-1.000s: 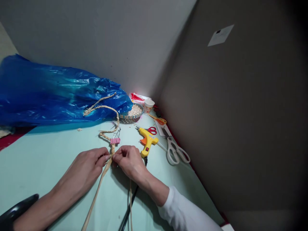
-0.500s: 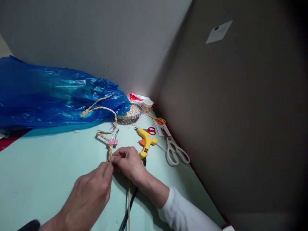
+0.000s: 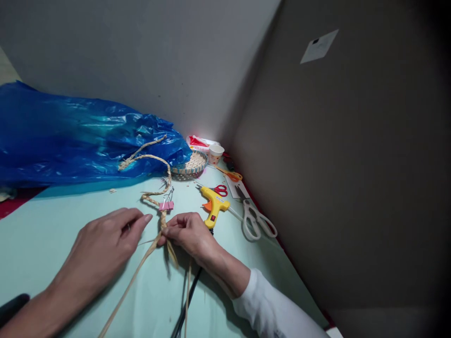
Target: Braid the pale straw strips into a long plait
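Note:
A braided straw cord (image 3: 162, 218) runs down from the blue bag, with a pink binder clip (image 3: 166, 205) clamped on it. Just below the clip, my right hand (image 3: 188, 234) pinches the lower end of the braid between thumb and fingers. Loose strands (image 3: 136, 277) spread from that pinch, one long one toward the bottom edge and shorter ones beneath the fingers. My left hand (image 3: 107, 239) is left of the braid, not touching it. Its thumb and index finger lie near each other, curled, and nothing shows between them.
A yellow glue gun (image 3: 214, 206) lies right of the clip, its black cable running toward me. Beyond are red-handled scissors (image 3: 221, 190), large white-handled scissors (image 3: 252, 220), orange-handled scissors (image 3: 234, 176), a woven basket (image 3: 190, 165), a paper cup (image 3: 215, 154) and a blue plastic bag (image 3: 81, 141).
My left hand has let go of the strand and moved left, away from the braid. Loose strands now show below my right hand, which still pinches the braid in nearly the same place.

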Motion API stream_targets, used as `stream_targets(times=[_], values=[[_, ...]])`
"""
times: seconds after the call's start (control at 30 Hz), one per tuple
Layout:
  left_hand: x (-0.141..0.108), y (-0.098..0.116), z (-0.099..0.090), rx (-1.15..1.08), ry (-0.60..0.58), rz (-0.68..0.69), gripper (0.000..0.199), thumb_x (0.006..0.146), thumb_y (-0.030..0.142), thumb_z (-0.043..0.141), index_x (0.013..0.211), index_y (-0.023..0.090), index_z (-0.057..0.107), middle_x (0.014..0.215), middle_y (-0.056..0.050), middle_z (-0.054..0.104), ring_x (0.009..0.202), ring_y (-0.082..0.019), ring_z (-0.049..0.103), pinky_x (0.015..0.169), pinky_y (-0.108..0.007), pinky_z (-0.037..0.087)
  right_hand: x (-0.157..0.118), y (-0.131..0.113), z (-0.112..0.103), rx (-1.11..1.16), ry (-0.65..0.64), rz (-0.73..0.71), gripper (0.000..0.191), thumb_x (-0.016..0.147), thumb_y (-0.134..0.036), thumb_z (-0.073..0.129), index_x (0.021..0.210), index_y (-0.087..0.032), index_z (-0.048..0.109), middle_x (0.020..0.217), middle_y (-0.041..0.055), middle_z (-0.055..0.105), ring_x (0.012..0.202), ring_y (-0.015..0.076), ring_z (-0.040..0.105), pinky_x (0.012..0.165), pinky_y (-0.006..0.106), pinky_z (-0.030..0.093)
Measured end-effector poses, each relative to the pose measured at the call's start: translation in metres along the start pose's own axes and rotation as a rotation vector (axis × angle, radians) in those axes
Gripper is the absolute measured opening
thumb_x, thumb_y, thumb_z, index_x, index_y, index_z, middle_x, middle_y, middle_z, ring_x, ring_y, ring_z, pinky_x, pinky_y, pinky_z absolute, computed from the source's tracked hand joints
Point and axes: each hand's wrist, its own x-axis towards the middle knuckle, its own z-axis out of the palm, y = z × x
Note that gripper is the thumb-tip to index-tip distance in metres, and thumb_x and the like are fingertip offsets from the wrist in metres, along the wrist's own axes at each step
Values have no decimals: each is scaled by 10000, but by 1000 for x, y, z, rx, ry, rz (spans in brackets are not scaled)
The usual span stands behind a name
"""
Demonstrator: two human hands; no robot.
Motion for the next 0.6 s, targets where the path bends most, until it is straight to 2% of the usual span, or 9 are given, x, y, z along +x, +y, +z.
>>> stream_targets(times=[0.03, 0.13, 0.2, 0.27, 0.33, 0.4, 0.47, 0.6], values=[[6, -5, -1, -83, -77, -49, 327, 886, 492, 485, 867, 238, 690, 877, -76, 748, 845, -305, 684, 762, -392, 449, -1, -1, -1, 48, -23, 10, 86, 733, -156, 669, 649, -139, 661, 590, -19, 635, 497, 74, 359, 501, 210, 264], [16, -12, 9, -562, -449, -111, 276, 855, 496, 569, 955, 242, 606, 814, -26, 717, 767, -249, 683, 695, -350, 488, -3, -7, -4, 151, -57, 64, 162, 696, -215, 767, 653, -137, 631, 536, -46, 584, 461, 58, 305, 483, 212, 212], [18, -12, 17, -817, -572, -172, 277, 820, 472, 627, 948, 239, 550, 733, 11, 662, 680, -219, 667, 625, -329, 500, -3, -11, -5, 181, -70, 91, 228, 674, -256, 814, 664, -140, 618, 526, -54, 574, 452, 56, 313, 481, 215, 203], [18, -9, 22, -924, -587, -233, 321, 760, 452, 686, 928, 230, 528, 670, 43, 615, 549, -161, 593, 527, -273, 445, -3, -14, -6, 188, -87, 100, 252, 675, -270, 827, 667, -140, 612, 510, -62, 557, 445, 54, 308, 479, 215, 198], [18, -5, 23, -911, -558, -258, 331, 724, 444, 698, 900, 214, 538, 623, 64, 579, 434, -83, 423, 444, -213, 294, -3, -15, -8, 180, -98, 104, 244, 688, -252, 822, 659, -140, 607, 491, -72, 527, 447, 56, 302, 477, 214, 195], [19, -4, 21, -843, -519, -244, 293, 735, 445, 663, 858, 198, 567, 562, 91, 492, 422, -53, 256, 434, -209, 159, -2, -14, -9, 147, -107, 99, 203, 723, -209, 785, 649, -137, 610, 506, -61, 543, 459, 59, 308, 475, 213, 194], [19, -4, 20, -777, -490, -229, 256, 760, 433, 620, 831, 188, 601, 537, 95, 423, 455, -69, 224, 443, -217, 132, -1, -12, -10, 93, -124, 79, 155, 775, -150, 706, 645, -131, 623, 539, -43, 577, 470, 63, 312, 475, 215, 197], [21, -5, 22, -712, -443, -217, 261, 788, 434, 591, 728, 182, 611, 590, 43, 506, 513, -97, 295, 464, -224, 191, 1, -7, -12, -68, -118, 13, 166, 819, -113, 621, 659, -130, 661, 556, -37, 583, 495, 72, 338, 490, 210, 235]])
